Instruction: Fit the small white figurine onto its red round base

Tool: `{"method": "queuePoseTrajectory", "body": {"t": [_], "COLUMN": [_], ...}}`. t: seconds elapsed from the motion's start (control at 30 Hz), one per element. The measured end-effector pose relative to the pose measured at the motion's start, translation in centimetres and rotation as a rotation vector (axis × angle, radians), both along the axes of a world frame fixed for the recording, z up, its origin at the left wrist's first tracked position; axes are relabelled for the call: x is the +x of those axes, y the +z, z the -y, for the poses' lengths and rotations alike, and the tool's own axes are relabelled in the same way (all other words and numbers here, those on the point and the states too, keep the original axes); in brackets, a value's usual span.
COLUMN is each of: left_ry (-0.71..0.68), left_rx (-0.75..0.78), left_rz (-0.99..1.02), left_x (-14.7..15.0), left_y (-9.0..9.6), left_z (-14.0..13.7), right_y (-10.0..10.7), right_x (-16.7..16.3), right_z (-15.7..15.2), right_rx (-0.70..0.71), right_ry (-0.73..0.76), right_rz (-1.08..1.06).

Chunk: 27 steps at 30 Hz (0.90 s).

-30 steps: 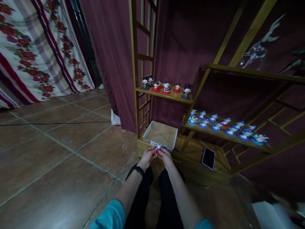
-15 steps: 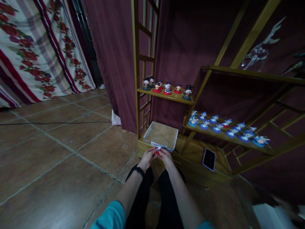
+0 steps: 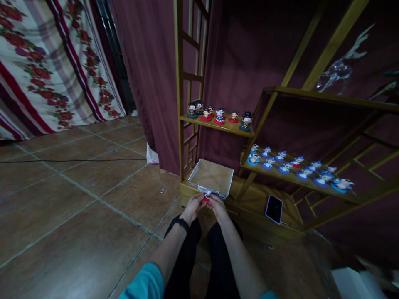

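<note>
A small figurine [image 3: 207, 194] with a whitish top and a red base is held upright between my two hands, just in front of a shallow cardboard box [image 3: 199, 167]. My left hand [image 3: 194, 206] pinches its left side, and the wrist wears a dark band. From the other side my right hand [image 3: 217, 205] has its fingers closed on it. The box rests on the low ledge of a wooden shelf unit. Above it, several figurines on red and dark bases, one a red-based figurine [image 3: 219, 117], stand on a small shelf [image 3: 218, 126].
Several blue-based figurines [image 3: 285, 167] stand in rows on the right shelf [image 3: 311, 185]. Below lies a phone [image 3: 274, 209] on the ledge. A clear deer ornament [image 3: 338, 70] stands higher up. A black cable [image 3: 75, 160] crosses the tiled floor. White boxes [image 3: 349, 282] sit at lower right.
Almost nothing differs. The view has shifted very slightly, and both hands stay on the figurine in front of the box.
</note>
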<state>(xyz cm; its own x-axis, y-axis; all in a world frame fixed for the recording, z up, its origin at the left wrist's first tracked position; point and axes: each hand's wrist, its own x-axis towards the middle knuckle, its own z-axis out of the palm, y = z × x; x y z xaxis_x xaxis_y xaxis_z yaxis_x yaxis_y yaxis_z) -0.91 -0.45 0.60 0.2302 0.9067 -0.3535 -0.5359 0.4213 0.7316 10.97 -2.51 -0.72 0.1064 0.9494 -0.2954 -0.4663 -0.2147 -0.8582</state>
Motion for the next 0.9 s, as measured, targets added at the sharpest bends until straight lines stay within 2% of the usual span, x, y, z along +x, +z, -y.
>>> {"method": "queuePoseTrajectory", "body": {"t": [0.27,0.63,0.9], "left_ry": [0.002,-0.002,0.016], "left_rx": [-0.037,0.010,-0.012], "left_rz": [-0.033,-0.049,-0.035], "left_x": [0.1,0.1,0.2], "left_y": [0.7,0.7,0.4], "left_z": [0.2,0.4,0.2], "right_y": [0.3,-0.3,0.8], "right_x": [-0.1,0.2,-0.1], "right_z": [0.1,-0.1,0.3], "right_rx": [0.012,0.047,0.009], "right_ry": [0.015,0.040,0.031], "right_rz": [0.024,0.035,0.051]}}
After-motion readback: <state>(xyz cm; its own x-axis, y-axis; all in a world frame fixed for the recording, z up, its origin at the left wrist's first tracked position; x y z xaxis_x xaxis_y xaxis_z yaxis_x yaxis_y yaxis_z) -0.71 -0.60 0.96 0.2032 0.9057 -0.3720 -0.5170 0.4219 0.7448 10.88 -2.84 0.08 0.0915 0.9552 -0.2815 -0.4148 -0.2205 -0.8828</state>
